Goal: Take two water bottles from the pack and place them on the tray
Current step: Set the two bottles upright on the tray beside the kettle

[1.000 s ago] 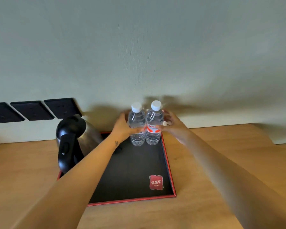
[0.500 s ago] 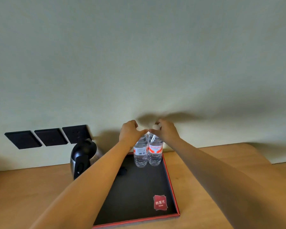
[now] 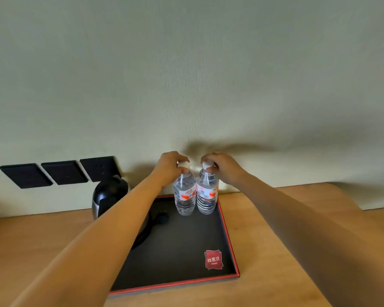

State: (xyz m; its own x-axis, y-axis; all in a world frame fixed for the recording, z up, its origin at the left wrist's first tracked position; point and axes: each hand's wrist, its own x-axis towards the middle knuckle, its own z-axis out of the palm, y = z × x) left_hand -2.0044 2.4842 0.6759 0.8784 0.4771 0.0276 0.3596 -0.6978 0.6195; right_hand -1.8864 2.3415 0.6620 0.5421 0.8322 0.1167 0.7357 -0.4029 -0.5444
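Note:
Two clear water bottles with white caps and red-and-white labels stand upright, side by side and touching, at the far right corner of the black, red-rimmed tray point(image 3: 230, 244). My left hand point(image 3: 167, 166) grips the cap of the left bottle point(image 3: 184, 197) from above. The right bottle point(image 3: 206, 196) is held the same way by my right hand point(image 3: 222, 166), fingers curled over its cap. The pack is not in view.
A black and steel electric kettle point(image 3: 108, 197) stands on the tray's far left, partly behind my left forearm, with its black plug point(image 3: 162, 218) lying on the tray. A red logo card point(image 3: 213, 259) lies at the tray's near right. Three black wall sockets point(image 3: 60, 172) sit left on the wall.
Both hands have shifted from the bottles' sides up to their caps. The bottles have been turned a little on the spot. The camera has tilted upward.

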